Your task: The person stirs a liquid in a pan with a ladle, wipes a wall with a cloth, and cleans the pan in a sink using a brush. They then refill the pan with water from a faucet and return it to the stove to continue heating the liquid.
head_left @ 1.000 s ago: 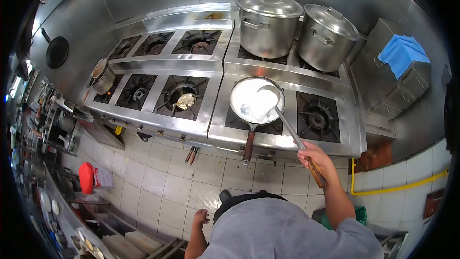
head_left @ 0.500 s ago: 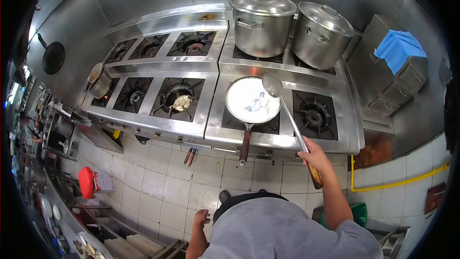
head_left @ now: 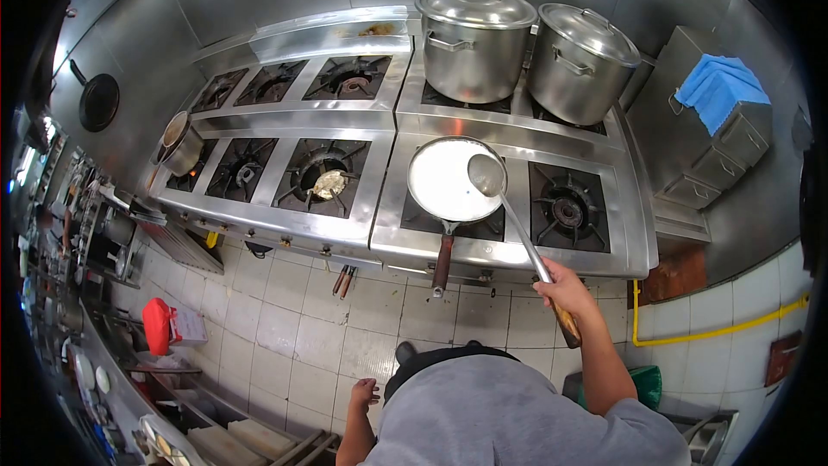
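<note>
My right hand [head_left: 571, 286] is wrapped round the long handle of a metal ladle [head_left: 522, 229], near its wooden grip. The round bowl of the ladle hangs over the right side of a frying pan [head_left: 420, 205], overlapping the white liquid [head_left: 444, 177] inside. This pan sits on a front burner, its brown handle pointing towards me. Low beside my body, my left hand [head_left: 365, 392] has its fingers loosely curled in, and nothing shows in them.
Two large lidded pots [head_left: 477, 56] stand on the back burners. A small pot [head_left: 181, 154] is at the far left. Pale food or residue [head_left: 329, 184] lies on a front burner [head_left: 297, 164]. To the right, a blue cloth [head_left: 720, 91] drapes over a metal cabinet [head_left: 690, 151].
The ladle's bowl has moved slightly left and down over the pan, and my right hand has shifted a little down. The liquid's surface looks smoother. My left hand has stayed nearly still.
</note>
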The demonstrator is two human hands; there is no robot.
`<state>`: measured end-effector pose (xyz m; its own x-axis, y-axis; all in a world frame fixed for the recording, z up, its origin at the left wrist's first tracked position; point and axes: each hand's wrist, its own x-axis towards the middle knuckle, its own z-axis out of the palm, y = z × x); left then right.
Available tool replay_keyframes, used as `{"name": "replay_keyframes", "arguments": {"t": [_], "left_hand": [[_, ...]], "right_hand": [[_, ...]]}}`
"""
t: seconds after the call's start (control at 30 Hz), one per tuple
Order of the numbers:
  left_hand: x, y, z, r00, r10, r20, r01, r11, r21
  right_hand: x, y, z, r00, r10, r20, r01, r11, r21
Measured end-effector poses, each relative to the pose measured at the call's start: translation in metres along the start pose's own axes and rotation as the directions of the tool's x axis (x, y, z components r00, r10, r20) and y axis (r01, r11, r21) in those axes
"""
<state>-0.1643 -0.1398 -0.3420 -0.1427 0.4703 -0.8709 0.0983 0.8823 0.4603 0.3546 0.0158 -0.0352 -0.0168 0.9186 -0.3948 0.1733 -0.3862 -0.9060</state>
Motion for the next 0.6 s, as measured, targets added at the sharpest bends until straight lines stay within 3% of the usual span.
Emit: {"name": "replay_keyframes", "arguments": {"t": [0.33,0.6], "left_hand": [[0.002,0.008,0.005,1.000,0.022,-0.003,-0.022,0.999,0.029],[0.006,0.005,0.001,1.000,0.011,0.013,-0.011,1.000,-0.004]], "right_hand": [[0.007,-0.004,0.019,0.997,0.072,0.037,-0.070,0.996,-0.062],[0.026,-0.001,0.032,0.999,0.047,0.023,-0.039,0.961,-0.274]]}}
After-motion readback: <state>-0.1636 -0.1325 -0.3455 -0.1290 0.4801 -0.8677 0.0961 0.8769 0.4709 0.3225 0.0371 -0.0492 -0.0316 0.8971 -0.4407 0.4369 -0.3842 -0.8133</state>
